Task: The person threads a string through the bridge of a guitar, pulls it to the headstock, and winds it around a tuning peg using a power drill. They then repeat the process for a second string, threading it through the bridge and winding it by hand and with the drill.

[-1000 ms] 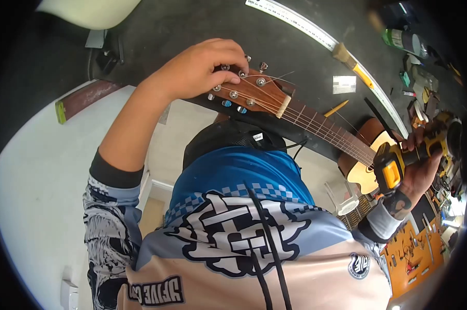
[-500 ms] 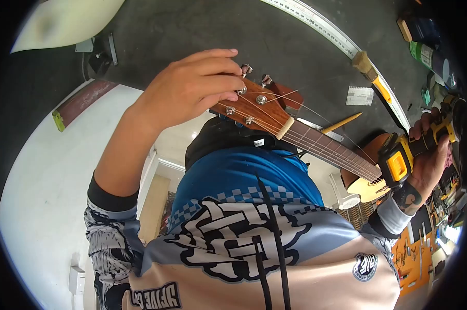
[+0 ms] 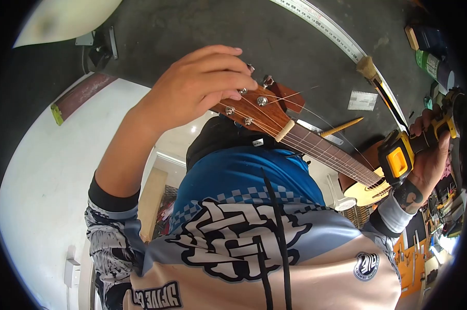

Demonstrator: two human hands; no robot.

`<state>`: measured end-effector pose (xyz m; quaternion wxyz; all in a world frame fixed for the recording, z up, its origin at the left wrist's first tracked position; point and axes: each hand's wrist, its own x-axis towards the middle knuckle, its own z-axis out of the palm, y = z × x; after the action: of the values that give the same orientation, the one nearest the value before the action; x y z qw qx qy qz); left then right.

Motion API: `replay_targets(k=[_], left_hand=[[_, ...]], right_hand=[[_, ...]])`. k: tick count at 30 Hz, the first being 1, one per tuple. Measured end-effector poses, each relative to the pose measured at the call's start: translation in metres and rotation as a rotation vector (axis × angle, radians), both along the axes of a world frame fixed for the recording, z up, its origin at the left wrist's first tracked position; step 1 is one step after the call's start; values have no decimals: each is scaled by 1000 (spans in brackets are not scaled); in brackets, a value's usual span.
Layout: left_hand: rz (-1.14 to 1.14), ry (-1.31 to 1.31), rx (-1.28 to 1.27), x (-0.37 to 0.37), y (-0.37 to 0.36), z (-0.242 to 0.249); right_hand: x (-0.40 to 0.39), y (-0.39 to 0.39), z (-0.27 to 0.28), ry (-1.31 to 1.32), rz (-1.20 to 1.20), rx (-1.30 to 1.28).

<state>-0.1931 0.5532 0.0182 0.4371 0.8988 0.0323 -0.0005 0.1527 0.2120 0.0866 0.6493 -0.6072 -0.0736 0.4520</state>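
My left hand [image 3: 197,77] is closed over the end of a guitar's wooden headstock [image 3: 249,106], its fingertips bent round a tuning post. Whatever they pinch there is hidden. Near those fingers, a slack guitar string [image 3: 316,114] arcs away over the neck [image 3: 326,155], and a loose string end sticks out past the headstock. Other strings run over the pale nut [image 3: 284,130]. At the right, my right hand [image 3: 429,150] is wrapped round a black and yellow cordless power tool [image 3: 398,157]; its front end is lost in the dark edge of view.
On the dark work surface lie a long metal ruler [image 3: 329,31], a yellow-handled brush [image 3: 366,68], a yellow pencil [image 3: 343,126], a small white packet [image 3: 362,100] and a brown block [image 3: 287,97]. A green bottle [image 3: 433,67] stands at the far right.
My left fingertips have shifted slightly right across the headstock, round the tuning post. My right hand keeps its grip on the power tool, almost unmoved.
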Motion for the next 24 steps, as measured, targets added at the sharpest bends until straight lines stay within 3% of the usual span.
replay_targets(k=[17, 24], left_hand=[[37, -31, -95, -4, -1, -4], [107, -106, 73, -15, -10, -7]], right_hand=[[-2, -6, 2, -34, -55, -109], [-3, 4, 8, -61, -24, -139]])
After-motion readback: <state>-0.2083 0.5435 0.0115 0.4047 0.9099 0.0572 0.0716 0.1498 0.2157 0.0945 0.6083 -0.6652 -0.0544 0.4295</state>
